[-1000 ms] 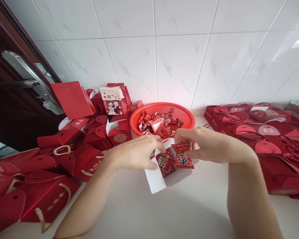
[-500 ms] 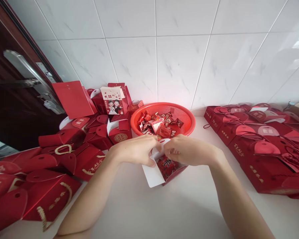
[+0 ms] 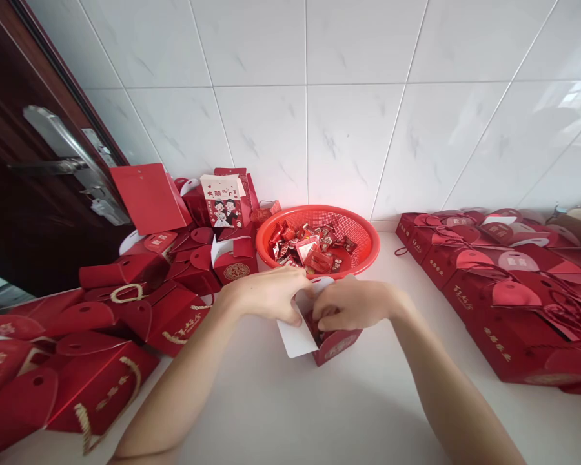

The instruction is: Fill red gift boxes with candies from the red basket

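Observation:
A small red gift box (image 3: pixel 337 347) stands on the white table in front of me, its lid flaps up and a white inner flap (image 3: pixel 298 338) folded out to the left. My left hand (image 3: pixel 275 294) grips the box at its left and back side, thumb at the opening. My right hand (image 3: pixel 354 303) reaches into the box with curled fingers, over dark red wrapped contents. Whatever lies between its fingertips is hidden. Just behind the box, a red plastic basket (image 3: pixel 372 248) holds several red wrapped candies (image 3: pixel 318 258).
Red gift boxes with rope handles (image 3: pixel 101 391) are heaped at the left beside a dark door (image 3: pixel 10 213). Rows of closed red boxes (image 3: pixel 469 323) line the right side. A box with a cartoon couple (image 3: pixel 223 200) stands by the tiled wall (image 3: pixel 343 148).
My right hand has moved down and left, its fingers now deeper in the box and covering the contents. My left hand keeps its grip. The view has tilted slightly up.

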Tool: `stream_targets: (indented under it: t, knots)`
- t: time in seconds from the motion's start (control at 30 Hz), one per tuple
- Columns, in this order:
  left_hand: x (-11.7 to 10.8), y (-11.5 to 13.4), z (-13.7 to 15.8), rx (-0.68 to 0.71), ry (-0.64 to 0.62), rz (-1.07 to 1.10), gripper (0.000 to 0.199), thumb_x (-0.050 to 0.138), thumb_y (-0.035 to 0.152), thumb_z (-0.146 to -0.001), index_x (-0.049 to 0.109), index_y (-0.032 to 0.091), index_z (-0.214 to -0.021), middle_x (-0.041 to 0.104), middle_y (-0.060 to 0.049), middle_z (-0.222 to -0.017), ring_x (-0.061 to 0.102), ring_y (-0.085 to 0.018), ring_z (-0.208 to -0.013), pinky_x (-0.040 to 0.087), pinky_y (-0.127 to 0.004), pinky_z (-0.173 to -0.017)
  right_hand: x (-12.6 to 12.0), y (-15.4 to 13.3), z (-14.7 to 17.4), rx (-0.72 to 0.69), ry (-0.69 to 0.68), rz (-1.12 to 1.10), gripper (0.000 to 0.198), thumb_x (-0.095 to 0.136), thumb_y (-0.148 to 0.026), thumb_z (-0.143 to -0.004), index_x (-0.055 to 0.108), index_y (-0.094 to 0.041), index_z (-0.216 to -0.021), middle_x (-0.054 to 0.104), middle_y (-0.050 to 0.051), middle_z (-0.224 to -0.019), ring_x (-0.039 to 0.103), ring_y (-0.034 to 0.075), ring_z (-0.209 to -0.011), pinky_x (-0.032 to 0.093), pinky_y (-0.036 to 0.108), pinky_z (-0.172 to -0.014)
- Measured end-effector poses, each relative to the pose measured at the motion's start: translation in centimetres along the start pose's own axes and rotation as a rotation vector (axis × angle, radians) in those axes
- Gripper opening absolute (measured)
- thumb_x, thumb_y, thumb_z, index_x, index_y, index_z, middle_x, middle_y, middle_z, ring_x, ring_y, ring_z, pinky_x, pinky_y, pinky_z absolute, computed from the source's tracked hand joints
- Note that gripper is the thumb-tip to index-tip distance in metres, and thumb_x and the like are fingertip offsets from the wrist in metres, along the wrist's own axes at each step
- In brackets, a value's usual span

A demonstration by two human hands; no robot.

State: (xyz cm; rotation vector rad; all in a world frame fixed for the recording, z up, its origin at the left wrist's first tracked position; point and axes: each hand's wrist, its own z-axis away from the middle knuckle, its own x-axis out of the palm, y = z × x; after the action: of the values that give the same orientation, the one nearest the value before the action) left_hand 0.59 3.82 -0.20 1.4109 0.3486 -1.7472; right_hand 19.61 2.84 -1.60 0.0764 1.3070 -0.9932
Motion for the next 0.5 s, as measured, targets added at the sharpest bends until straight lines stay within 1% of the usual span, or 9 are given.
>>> stream_targets:
  t: [0.03, 0.13, 0.23, 0.3, 0.37, 0.43, 0.5]
  knots:
    - [0.0, -0.1, 0.0, 0.001, -0.008, 0.009, 0.03, 0.07, 0.028, -0.07, 0.074, 0.026, -0.1, 0.063, -0.003, -0.091, 0.061, -0.024, -0.093, 0.043, -0.026, -0.07, -0.5, -0.1, 1.0, -0.016, 0.049, -0.039, 0.019, 0.055, -0.021, -0.089, 0.072, -0.02, -0.082, 0.07, 0.0, -0.079, 0.057, 0.012, -0.062, 0.039, 0.023, -0.053]
    - [0.0, -0.3, 0.2, -0.047, -0.013, 0.043, 0.044, 0.071, 0.031, -0.071, 0.069, 0.025, -0.114, 0.064, -0.004, -0.104, 0.061, -0.024, -0.1, 0.044, -0.027, -0.073, -1.9, -0.1, 4.3, -0.089, 0.24, -0.165, 0.024, 0.053, -0.027, -0.094, 0.073, -0.021, -0.106, 0.074, 0.004, -0.094, 0.067, 0.016, -0.079, 0.05, 0.026, -0.067]
    - [0.0, 0.0, 0.3, -0.056, -0.035, 0.059, 0.047, 0.071, 0.032, -0.073, 0.067, 0.024, -0.119, 0.062, -0.005, -0.112, 0.059, -0.024, -0.104, 0.045, -0.027, -0.077, -2.4, 0.0, 7.0, -0.082, 0.422, -0.174, 0.028, 0.054, -0.036, -0.096, 0.073, -0.022, -0.112, 0.076, 0.006, -0.097, 0.07, 0.02, -0.088, 0.053, 0.03, -0.075]
    - [0.0, 0.3, 0.3, -0.046, -0.051, 0.058, 0.046, 0.071, 0.033, -0.074, 0.067, 0.023, -0.119, 0.062, -0.005, -0.11, 0.059, -0.025, -0.104, 0.045, -0.028, -0.078, -2.0, 0.2, 7.9, -0.068, 0.495, -0.165, 0.028, 0.055, -0.037, -0.096, 0.073, -0.022, -0.111, 0.076, 0.005, -0.095, 0.07, 0.02, -0.086, 0.054, 0.031, -0.076]
    - [0.0, 0.5, 0.2, -0.042, -0.057, 0.06, 0.045, 0.07, 0.036, -0.076, 0.067, 0.023, -0.119, 0.062, -0.005, -0.108, 0.059, -0.025, -0.103, 0.045, -0.028, -0.079, -1.2, 0.3, 8.1, -0.06, 0.525, -0.148, 0.025, 0.054, -0.035, -0.097, 0.074, -0.022, -0.106, 0.076, 0.004, -0.091, 0.069, 0.019, -0.081, 0.053, 0.03, -0.075]
    - [0.0, 0.7, 0.2, -0.036, -0.058, 0.059, 0.043, 0.069, 0.042, -0.077, 0.067, 0.023, -0.116, 0.061, -0.005, -0.107, 0.059, -0.025, -0.103, 0.045, -0.027, -0.077, 0.0, 0.5, 8.0, -0.046, 0.512, -0.124, 0.026, 0.051, -0.033, -0.098, 0.074, -0.021, -0.096, 0.074, 0.004, -0.088, 0.066, 0.017, -0.075, 0.051, 0.029, -0.071]
    - [0.0, 0.8, 0.3, -0.029, -0.058, 0.057, 0.047, 0.069, 0.05, -0.077, 0.067, 0.023, -0.116, 0.06, -0.004, -0.106, 0.059, -0.025, -0.101, 0.044, -0.027, -0.074, 1.5, 0.7, 8.0, -0.023, 0.474, -0.121, 0.035, 0.048, -0.035, -0.1, 0.07, -0.019, -0.08, 0.072, 0.006, -0.084, 0.062, 0.017, -0.071, 0.049, 0.03, -0.068]
